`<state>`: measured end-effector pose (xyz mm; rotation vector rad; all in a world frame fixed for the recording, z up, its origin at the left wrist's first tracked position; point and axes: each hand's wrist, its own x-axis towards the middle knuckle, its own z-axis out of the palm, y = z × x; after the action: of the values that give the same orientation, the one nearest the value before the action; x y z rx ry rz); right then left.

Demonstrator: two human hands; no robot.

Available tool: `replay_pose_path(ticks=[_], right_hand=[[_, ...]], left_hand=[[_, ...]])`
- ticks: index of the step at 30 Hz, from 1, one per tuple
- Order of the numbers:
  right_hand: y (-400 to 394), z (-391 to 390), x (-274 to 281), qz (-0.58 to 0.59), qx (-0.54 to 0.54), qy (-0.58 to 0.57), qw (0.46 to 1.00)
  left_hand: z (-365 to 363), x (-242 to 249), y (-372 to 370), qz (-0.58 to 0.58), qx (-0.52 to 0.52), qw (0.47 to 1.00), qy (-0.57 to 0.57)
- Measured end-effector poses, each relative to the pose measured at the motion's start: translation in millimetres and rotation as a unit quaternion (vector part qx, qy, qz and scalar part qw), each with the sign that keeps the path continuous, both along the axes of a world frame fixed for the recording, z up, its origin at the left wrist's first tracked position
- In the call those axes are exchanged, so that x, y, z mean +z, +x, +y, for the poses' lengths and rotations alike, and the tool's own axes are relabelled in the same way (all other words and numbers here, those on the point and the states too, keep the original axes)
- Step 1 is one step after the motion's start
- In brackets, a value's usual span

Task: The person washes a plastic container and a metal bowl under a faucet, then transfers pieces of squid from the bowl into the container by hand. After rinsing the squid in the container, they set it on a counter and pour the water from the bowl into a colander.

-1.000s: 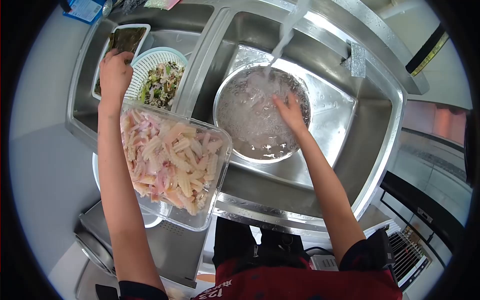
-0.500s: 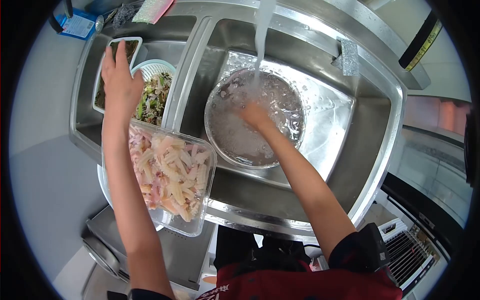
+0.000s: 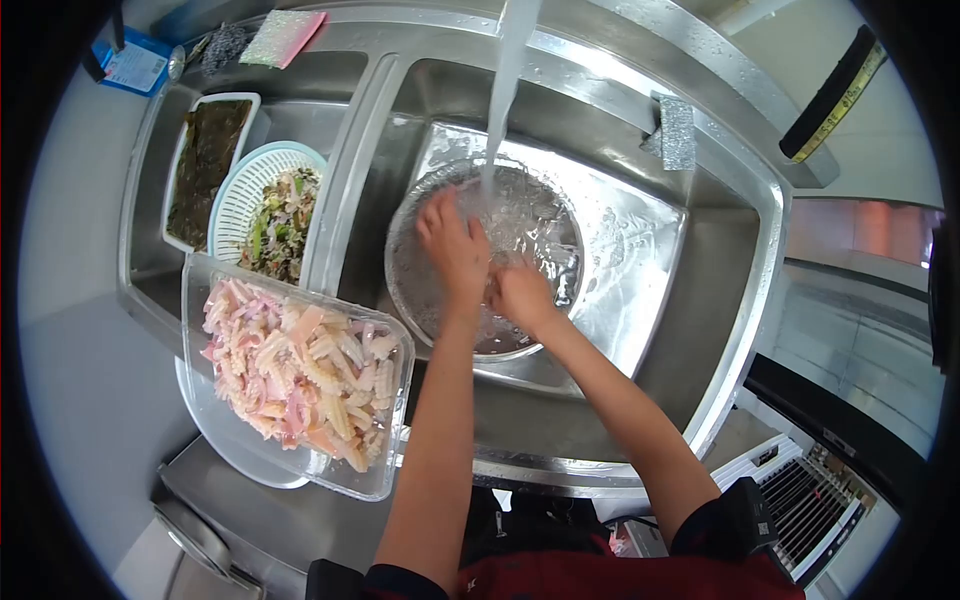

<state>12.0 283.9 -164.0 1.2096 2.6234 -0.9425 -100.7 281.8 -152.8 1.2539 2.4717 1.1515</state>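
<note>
A round metal bowl (image 3: 397,290) full of churning water sits in the right sink basin, under a running stream of water (image 3: 505,90). My left hand (image 3: 455,245) is over the bowl's left half, fingers stretched and slightly apart at the water. Close beside it, my right hand (image 3: 522,295) dips into the bowl with its fingers curled in. Splashing water hides what they may be holding. To the left, a clear plastic tray (image 3: 400,440) of pale, scored squid strips (image 3: 300,370) straddles the sink's front edge.
In the left basin are a white tray (image 3: 180,238) with a dark sheet-like item (image 3: 205,165) and a pale green strainer (image 3: 232,215) of food scraps. A pink-and-silver sponge (image 3: 283,40) and steel scourer (image 3: 222,48) lie behind. A silvery cloth (image 3: 676,132) hangs on the back rim.
My left hand has moved right from above the left basin into the water bowl. My right hand remains in the bowl, its fingers now curled. The camera view has shifted slightly.
</note>
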Motion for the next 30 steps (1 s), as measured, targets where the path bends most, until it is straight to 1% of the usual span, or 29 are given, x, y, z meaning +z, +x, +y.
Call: replay_pose_path(ticks=[1, 2, 3, 5, 6, 7, 9, 10, 11, 12, 13, 15, 16, 17, 18, 19, 20, 21, 22, 23, 24, 25, 26, 27, 28, 29, 30], right_hand=[[5.6, -2.9, 8.3, -0.007, -0.003, 0.003, 1.0], [9.4, -4.0, 17.3, 0.024, -0.015, 0.018, 0.999], [12.7, -2.6, 24.9, 0.054, -0.027, 0.037, 0.997], [19.2, 1.9, 26.0, 0.041, -0.024, 0.055, 0.997], [21.0, 3.0, 26.9, 0.053, -0.05, 0.067, 0.995], [23.1, 4.1, 26.4, 0.067, -0.076, 0.077, 0.992], [22.1, 10.9, 23.8, 0.045, -0.074, 0.076, 0.993], [19.5, 12.9, 23.0, 0.064, -0.098, 0.08, 0.99], [16.2, 16.0, 22.1, 0.085, -0.122, 0.084, 0.985], [13.6, 18.3, 17.1, 0.061, -0.115, 0.08, 0.988], [11.7, 22.1, 10.8, 0.062, -0.112, 0.075, 0.989], [8.2, 26.0, -3.6, 0.025, -0.152, -0.079, 0.985], [5.1, 19.3, -8.6, 0.068, -0.221, -0.078, 0.97], [4.9, 13.6, -12.8, 0.07, -0.217, -0.084, 0.97], [3.4, 9.7, -7.7, 0.087, -0.283, -0.131, 0.946], [1.9, 6.0, -4.2, 0.101, -0.347, -0.175, 0.916], [1.2, -2.5, -32.9, 0.125, -0.374, -0.096, 0.914], [1.9, -2.4, -31.3, 0.123, -0.369, -0.1, 0.916], [5.1, -0.2, -29.1, 0.122, -0.404, -0.253, 0.871], [5.2, -0.7, -27.8, 0.117, -0.428, -0.399, 0.802], [2.0, -5.8, -32.7, 0.115, -0.426, -0.402, 0.802], [-1.3, -11.8, -40.0, 0.189, -0.49, -0.414, 0.744], [-3.0, -16.8, -46.8, 0.259, -0.548, -0.421, 0.675], [-6.8, -18.7, -40.8, 0.257, -0.547, -0.423, 0.676], [-10.8, -19.3, -34.5, 0.316, -0.56, -0.447, 0.621], [-15.3, -18.9, -28.2, 0.374, -0.569, -0.469, 0.563], [-18.6, -19.3, -22.3, 0.374, -0.567, -0.47, 0.564]], left_hand=[[6.3, -1.8, -3.1, 0.022, 0.001, 1.0, 0.005], [10.9, -2.3, -5.3, 0.043, 0.002, 0.999, 0.012], [13.9, -5.8, -7.2, 0.035, 0.0, 0.999, 0.021], [20.3, -18.0, -7.3, 0.05, -0.023, 0.999, 0.0], [22.3, -23.3, -3.7, 0.099, 0.004, 0.995, -0.018], [21.2, -29.0, -3.1, 0.094, 0.004, 0.995, -0.014], [14.9, -34.0, -7.7, 0.031, -0.107, 0.993, -0.042], [13.5, -34.0, -7.0, 0.033, -0.105, 0.993, -0.043], [13.7, -34.2, -4.6, -0.014, -0.102, 0.99, -0.092], [11.8, -33.4, -3.9, -0.062, -0.097, 0.983, -0.142], [4.9, -39.3, -4.2, -0.061, -0.094, 0.983, -0.146], [-13.2, -58.8, -4.1, -0.105, -0.14, 0.973, -0.153], [-22.2, -72.4, -5.4, -0.102, -0.134, 0.973, -0.159], [-30.7, -86.1, -6.8, -0.193, -0.15, 0.956, -0.161], [-36.1, -80.8, -8.8, -0.282, -0.164, 0.931, -0.161], [-41.4, -75.6, -7.8, -0.283, -0.159, 0.932, -0.164], [-46.3, -70.5, -2.2, -0.287, -0.104, 0.923, -0.233], [-50.0, -64.0, 3.6, -0.289, -0.047, 0.908, -0.299], [-56.0, -66.8, 8.4, -0.29, -0.042, 0.908, -0.3], [-62.3, -71.0, 12.8, -0.385, 0.023, 0.885, -0.263], [-66.0, -74.1, 16.4, -0.473, 0.087, 0.848, -0.221], [-63.0, -63.6, 18.9, -0.473, 0.09, 0.848, -0.222], [-58.7, -53.1, 22.0, -0.586, 0.153, 0.782, -0.146], [-55.3, -45.1, 25.2, -0.683, 0.212, 0.696, -0.066], [-53.5, -43.4, 27.3, -0.683, 0.215, 0.695, -0.065], [-50.6, -41.3, 27.9, -0.69, 0.242, 0.682, -0.01], [-48.2, -40.4, 28.3, -0.695, 0.268, 0.666, 0.045]])
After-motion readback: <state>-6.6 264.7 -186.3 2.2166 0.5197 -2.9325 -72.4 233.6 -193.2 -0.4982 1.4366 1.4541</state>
